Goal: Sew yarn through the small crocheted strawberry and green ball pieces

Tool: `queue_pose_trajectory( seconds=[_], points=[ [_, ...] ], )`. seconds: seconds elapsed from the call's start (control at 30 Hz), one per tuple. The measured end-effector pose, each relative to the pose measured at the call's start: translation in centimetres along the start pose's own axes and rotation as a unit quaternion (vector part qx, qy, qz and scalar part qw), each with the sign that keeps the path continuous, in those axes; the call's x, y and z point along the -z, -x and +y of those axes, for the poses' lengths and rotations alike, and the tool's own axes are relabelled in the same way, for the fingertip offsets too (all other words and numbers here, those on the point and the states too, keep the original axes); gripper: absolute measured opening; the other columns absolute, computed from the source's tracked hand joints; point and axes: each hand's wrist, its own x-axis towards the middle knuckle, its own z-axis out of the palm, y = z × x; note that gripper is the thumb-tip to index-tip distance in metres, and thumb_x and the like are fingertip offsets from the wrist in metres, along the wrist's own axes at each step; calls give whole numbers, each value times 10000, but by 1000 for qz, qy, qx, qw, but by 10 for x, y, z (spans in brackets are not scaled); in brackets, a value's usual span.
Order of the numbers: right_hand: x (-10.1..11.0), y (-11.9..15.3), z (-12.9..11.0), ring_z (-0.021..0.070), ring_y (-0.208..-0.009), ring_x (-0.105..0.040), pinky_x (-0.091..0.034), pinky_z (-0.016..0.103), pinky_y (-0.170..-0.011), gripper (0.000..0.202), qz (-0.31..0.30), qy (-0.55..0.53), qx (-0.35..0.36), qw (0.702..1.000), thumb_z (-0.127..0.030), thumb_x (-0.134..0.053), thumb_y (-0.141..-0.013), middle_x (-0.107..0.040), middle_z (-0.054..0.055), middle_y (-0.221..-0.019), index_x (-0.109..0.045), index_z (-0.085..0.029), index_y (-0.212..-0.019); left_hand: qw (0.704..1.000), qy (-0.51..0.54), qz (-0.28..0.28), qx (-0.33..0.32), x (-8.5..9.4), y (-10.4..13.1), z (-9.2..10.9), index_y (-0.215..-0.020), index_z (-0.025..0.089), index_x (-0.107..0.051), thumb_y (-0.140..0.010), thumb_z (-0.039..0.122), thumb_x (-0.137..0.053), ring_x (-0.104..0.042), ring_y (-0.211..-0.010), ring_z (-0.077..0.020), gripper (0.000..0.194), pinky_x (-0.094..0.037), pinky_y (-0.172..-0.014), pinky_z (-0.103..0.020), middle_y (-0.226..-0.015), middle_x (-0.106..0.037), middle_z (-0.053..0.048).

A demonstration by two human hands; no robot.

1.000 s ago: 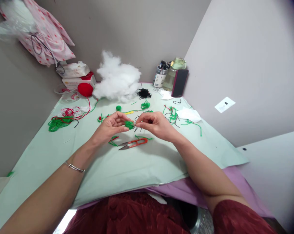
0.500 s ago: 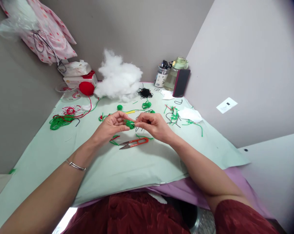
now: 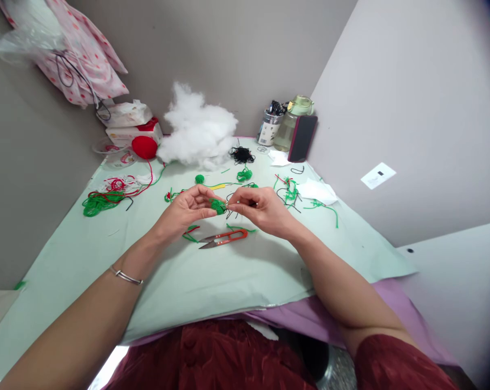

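My left hand point(image 3: 194, 206) pinches a small green crocheted piece point(image 3: 218, 206) between thumb and fingers, above the middle of the table. Close against its right side, my right hand point(image 3: 261, 208) has thumb and forefinger closed on a thin needle point(image 3: 227, 204), of which only a sliver shows. Its other fingers are curled in. Just below the hands lie orange-handled thread snips point(image 3: 224, 238), blades toward the left. Short green and red yarn ends point(image 3: 191, 234) rest beside them. Behind the hands is a yellow strip point(image 3: 217, 187), partly covered.
White stuffing point(image 3: 200, 130) is heaped at the back, beside a red yarn ball point(image 3: 144, 147). Green yarn point(image 3: 102, 203) lies at left, black yarn point(image 3: 242, 155) behind, and yarn scraps point(image 3: 290, 189) at right. A phone point(image 3: 302, 138) leans on a bottle point(image 3: 285, 132) near a pen holder point(image 3: 269, 127).
My right hand has shifted slightly to the right, and less of the needle shows. The green piece has turned a little in my left hand, which stays in place.
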Motion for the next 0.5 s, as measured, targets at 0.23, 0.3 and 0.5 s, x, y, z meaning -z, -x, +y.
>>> queue_pose_trajectory(
  seconds=[0.23,0.3,0.5],
  points=[
    [1,1,-3,75,-568,-360,-309,236,-582,159,1,32,5,999,-205,-643,-922,-503,-50,-624,-651,-166,-768,1000,-5,4,2,1,1,0,-987,198,-644,-777,223,-827,-695,-946,-156,280,-523,-917,-304,-1012,-749,-28],
    [0,1,-4,75,-567,-354,-305,237,-580,156,0,37,3,999,-196,-635,-922,-493,-51,-620,-650,-166,-770,1000,-7,8,5,1,1,0,-968,198,-644,-767,225,-836,-693,-944,-152,279,-521,-903,-292,-1006,-752,-24],
    [-4,-2,0,79,-575,-360,-295,237,-556,163,-5,-37,-13,999,-210,-642,-910,-509,-39,-647,-646,-159,-755,1000,0,10,11,0,0,2,-936,194,-649,-742,215,-851,-690,-925,-149,281,-513,-880,-277,-990,-758,-21]
  ],
)
